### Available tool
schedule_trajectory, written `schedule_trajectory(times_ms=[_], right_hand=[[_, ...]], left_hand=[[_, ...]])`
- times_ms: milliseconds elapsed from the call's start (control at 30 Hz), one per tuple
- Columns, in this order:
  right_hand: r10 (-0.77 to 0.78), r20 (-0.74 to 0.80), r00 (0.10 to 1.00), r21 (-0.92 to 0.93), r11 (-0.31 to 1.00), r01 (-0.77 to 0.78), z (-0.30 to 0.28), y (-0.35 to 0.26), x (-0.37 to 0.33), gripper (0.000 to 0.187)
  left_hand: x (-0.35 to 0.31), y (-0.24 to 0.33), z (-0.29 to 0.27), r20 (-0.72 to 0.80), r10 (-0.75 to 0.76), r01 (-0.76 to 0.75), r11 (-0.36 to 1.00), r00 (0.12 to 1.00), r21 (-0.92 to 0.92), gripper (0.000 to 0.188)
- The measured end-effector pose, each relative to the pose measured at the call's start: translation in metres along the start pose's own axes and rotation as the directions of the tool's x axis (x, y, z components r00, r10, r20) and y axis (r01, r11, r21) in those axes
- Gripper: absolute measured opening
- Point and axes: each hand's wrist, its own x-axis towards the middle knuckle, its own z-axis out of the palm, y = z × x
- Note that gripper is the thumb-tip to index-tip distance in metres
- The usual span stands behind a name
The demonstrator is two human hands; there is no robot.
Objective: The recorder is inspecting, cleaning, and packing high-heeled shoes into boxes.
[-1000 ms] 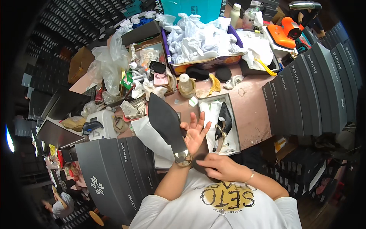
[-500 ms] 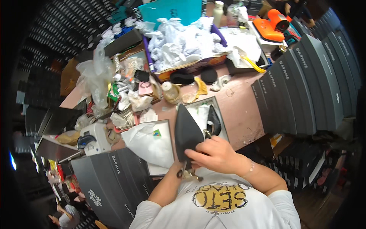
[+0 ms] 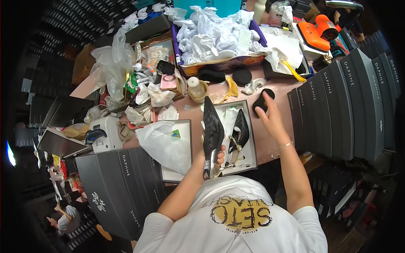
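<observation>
My left hand (image 3: 220, 155) is closed round the back part of a black pointed high-heeled shoe (image 3: 213, 124), holding it toe-up with its patterned upper showing and its shiny metallic heel low by my shirt. A matching shoe (image 3: 241, 130) lies in the open grey shoe box (image 3: 252, 145) just to the right, on white paper. My right hand (image 3: 272, 118) reaches beyond the box's right edge, thumb and fingers apart. Under its fingertips is a black rounded pad (image 3: 262, 101); whether they still touch it is unclear.
Stacked grey shoe boxes (image 3: 333, 101) stand at the right, more boxes (image 3: 122, 185) at the lower left. White paper (image 3: 158, 143) covers the box lid. A purple-edged carton (image 3: 219, 61) of crumpled paper, a bottle (image 3: 197, 88) and black pads (image 3: 211, 75) sit behind.
The held shoe has turned from its smooth dark sole to its patterned upper. My right hand has left it and moved right and away from me; a black pad now shows there.
</observation>
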Motion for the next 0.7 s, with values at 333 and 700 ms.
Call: schedule_trajectory(times_ms=[333, 700], right_hand=[[0.298, 0.414, 0.86, 0.767, 0.394, -0.506, 0.027, -0.102, -0.092, 0.06], [0.273, 0.752, 0.6, 0.631, -0.036, -0.775, 0.029, -0.117, -0.122, 0.026]], left_hand=[[-0.021, -0.021, 0.017, 0.256, 0.444, -0.507, 0.657, 0.858, 0.558, 0.064], [-0.006, 0.002, 0.006, 0.105, 0.366, -0.379, 0.86, 0.925, 0.342, 0.081]])
